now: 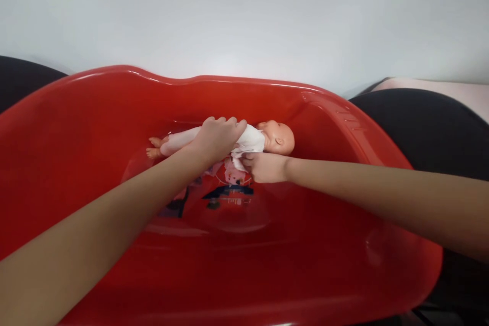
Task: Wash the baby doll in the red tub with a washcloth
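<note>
The left grip [217, 136] is wrapped over the torso of the doll [279, 137], the fingers pressed together and curled down over its far side. The thumb is hidden, so how fully the body is clasped cannot be told. The right grip [263, 167] is closed to a pinch, and a fold of the white garment [255, 140] is held between thumb and fingertips just below the doll's neck, on the near side. The two grips lie close together, with only a little of the cloth between them.

The doll is laid on its back along the far part of the floor of the red tub [229, 81] — head to the right, bare feet to the left. It rests just beyond the printed picture [229, 196] on the tub floor, a corner of which is covered by the bunched cloth.

As for progress, the placing of the doll in the tub appears to be done, since its whole length is borne by the tub floor. The work on the garment is judged to be at an early or middle stage — the cloth is still on the chest and shoulders, though it looks loosened and gathered at the near side, while the legs are uncovered. Whether water stands in the tub cannot be made out; only a faint curved sheen is seen on the floor.
</note>
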A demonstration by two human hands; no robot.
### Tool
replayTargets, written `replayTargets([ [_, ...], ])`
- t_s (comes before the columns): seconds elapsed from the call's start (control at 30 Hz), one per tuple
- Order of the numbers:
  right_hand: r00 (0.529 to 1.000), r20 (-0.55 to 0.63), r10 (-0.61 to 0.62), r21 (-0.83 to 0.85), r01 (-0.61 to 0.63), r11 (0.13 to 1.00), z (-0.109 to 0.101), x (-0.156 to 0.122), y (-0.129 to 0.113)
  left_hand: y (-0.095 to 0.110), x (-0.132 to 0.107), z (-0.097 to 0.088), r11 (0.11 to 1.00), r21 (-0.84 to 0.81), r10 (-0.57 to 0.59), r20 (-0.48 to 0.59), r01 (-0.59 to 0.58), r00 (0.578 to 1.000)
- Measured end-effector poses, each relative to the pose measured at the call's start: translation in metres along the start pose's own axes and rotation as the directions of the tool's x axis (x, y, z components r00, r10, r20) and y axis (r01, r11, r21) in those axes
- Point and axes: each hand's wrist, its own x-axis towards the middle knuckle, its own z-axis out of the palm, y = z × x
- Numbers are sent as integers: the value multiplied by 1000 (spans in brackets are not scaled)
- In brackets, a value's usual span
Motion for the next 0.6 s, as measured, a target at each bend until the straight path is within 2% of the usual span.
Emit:
replayTargets([
  [0.1, 997, 54, -50, -36, 52, 998, 0, -33, -1, -1, 1, -2, 1000, 9, 6, 1, -6, 1000],
  [0.17, 999, 24, -49, -29, 50, 998, 1, -48, -1, -1, 1, -4, 1000, 14, 6, 7, -6, 1000],
  [0.23, 998, -40, -43, 15, 44, 999, 2, -49, 0, -1, 1, -6, 1000, 14, 6, 11, -6, 1000],
  [0.3, 993, -106, -43, 57, 49, 997, 3, -36, 0, -1, 1, -6, 1000, 12, -1, 10, 1, 1000],
  [0.4, 987, -158, -1, 48, 9, 999, 6, 2, -1, -1, 1, -5, 1000, 9, -21, 6, 21, 1000],
  [0.5, 990, -128, 53, 23, -51, 998, 8, 41, -2, -1, 0, -3, 1000, 19, -23, 7, 22, 1000],
  [0.6, 995, -57, 83, 50, -80, 996, 10, 53, 0, -1, -1, -1, 999, 33, -22, 1, 22, 1000],
])
